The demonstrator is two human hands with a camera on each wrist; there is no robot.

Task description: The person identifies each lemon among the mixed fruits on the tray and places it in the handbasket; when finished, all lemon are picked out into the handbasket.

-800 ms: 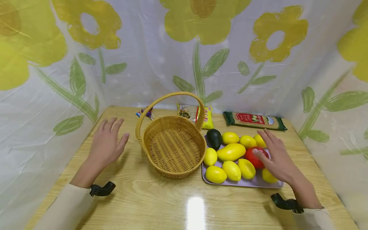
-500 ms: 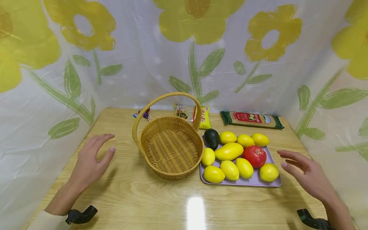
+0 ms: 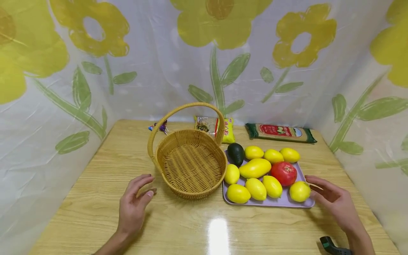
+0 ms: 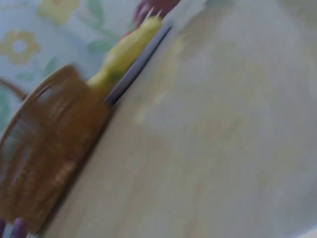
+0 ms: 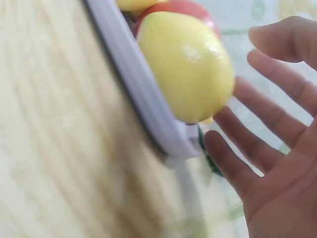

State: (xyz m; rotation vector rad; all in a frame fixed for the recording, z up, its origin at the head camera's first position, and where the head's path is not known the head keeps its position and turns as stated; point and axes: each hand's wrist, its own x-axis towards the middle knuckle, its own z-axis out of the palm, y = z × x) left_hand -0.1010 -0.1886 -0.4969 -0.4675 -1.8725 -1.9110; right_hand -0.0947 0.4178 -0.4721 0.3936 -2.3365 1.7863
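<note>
A round wicker basket (image 3: pixel 192 194) with a tall handle stands mid-table with nothing inside. To its right lies a lilac tray (image 3: pixel 283 203) of fruit: several lemons, a yellow mango (image 3: pixel 255 168), a dark avocado (image 3: pixel 236 154) and a red pomegranate (image 3: pixel 283 173). My left hand (image 3: pixel 132 209) hovers left of the basket, fingers loosely bent and holding nothing. My right hand (image 3: pixel 334 202) is at the tray's right end, beside the corner lemon (image 3: pixel 299 191). In the right wrist view its fingers (image 5: pixel 272 114) are spread near that lemon (image 5: pixel 188 67); whether they touch it I cannot tell.
Along the back of the table lie wrapped lollipops (image 3: pixel 162 126), a yellow food packet (image 3: pixel 227 130) behind the basket handle, and a long green-and-red package (image 3: pixel 280 133). Flower-printed curtains (image 3: pixel 169 71) enclose the table at the back and sides.
My left hand has come down and right, nearer the basket. My right hand drew back off the fruit to the right, then moved in a little toward the corner lemon. Basket and fruit stay put.
</note>
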